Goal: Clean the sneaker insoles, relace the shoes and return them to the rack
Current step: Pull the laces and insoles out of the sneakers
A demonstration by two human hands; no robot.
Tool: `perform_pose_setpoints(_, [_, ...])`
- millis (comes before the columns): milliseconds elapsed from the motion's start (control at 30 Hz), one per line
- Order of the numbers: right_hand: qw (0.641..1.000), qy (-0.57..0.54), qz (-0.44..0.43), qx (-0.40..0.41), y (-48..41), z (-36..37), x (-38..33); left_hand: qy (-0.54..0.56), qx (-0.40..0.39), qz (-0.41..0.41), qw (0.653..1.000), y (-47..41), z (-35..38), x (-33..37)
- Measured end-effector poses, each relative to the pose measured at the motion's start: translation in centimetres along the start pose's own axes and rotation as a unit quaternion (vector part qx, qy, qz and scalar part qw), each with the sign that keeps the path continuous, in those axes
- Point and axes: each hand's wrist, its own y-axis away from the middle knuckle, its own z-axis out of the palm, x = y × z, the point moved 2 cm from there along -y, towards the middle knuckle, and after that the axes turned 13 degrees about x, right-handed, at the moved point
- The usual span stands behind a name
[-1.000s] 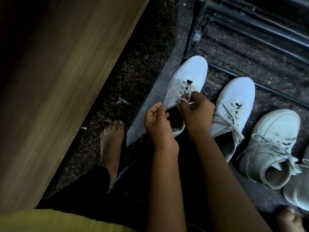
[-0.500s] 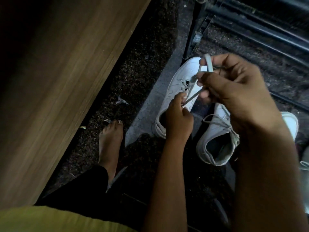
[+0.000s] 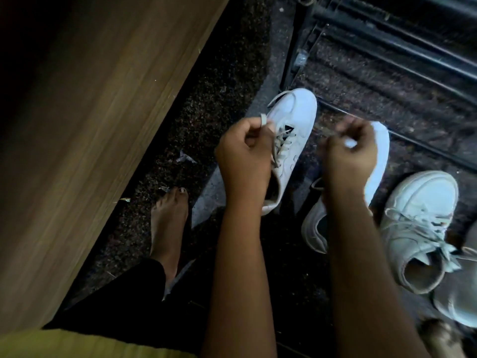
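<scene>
A white sneaker (image 3: 296, 130) lies on the floor, toe pointing away, with its laces (image 3: 282, 143) partly threaded. My left hand (image 3: 245, 156) is closed on one lace end at the shoe's left side. My right hand (image 3: 348, 153), blurred, is closed on the other lace end to the shoe's right. Behind my right hand a second white sneaker (image 3: 376, 164) is mostly hidden. A third, greyish-white laced sneaker (image 3: 418, 226) stands further right, and the edge of a fourth shoe (image 3: 459, 298) shows at the frame's right.
A black metal shoe rack (image 3: 387, 47) stands just beyond the shoes. A wooden panel (image 3: 90, 125) rises on the left. My bare left foot (image 3: 167, 223) rests on the dark speckled carpet (image 3: 206, 99), and small scraps of litter (image 3: 185, 158) lie near it.
My right hand has come down from high above the shoe to its right side. My left hand has moved up and left, pulling a lace end outwards. The two lace ends are now spread apart.
</scene>
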Motion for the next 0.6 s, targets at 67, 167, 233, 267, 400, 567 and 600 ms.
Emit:
perform_pose_setpoints(67, [0.992,0.119,-0.02,-0.045,1.4,0.7,3.1,0.017,0.0,0.011,1.0,-0.3,-0.2,0.9])
perform_pose_setpoints(167, [0.964,0.189,-0.109,-0.153,3.7,1.6,5.6,0.019,-0.031,0.026,0.999,-0.4,-0.2,1.6])
perform_pose_setpoints(233, [0.957,0.197,-0.147,-0.156,3.9,2.1,5.6,0.028,-0.066,0.028,0.997,-0.3,-0.1,1.5])
perform_pose_setpoints(267, [0.955,0.199,-0.157,-0.153,3.7,2.2,5.5,0.03,-0.073,0.026,0.997,-0.2,0.0,1.2])
perform_pose_setpoints(400, [0.93,0.272,-0.199,-0.148,3.2,2.4,5.3,-0.013,0.008,-0.018,1.0,-0.2,-0.2,-2.5])
perform_pose_setpoints(567, [0.888,0.354,-0.232,-0.178,3.0,3.1,5.5,-0.182,-0.023,0.034,0.982,1.7,-0.7,-7.2])
perform_pose_setpoints(600, [0.882,0.359,-0.232,-0.196,2.9,3.2,5.5,-0.2,-0.043,0.054,0.977,2.2,-0.6,-7.5])
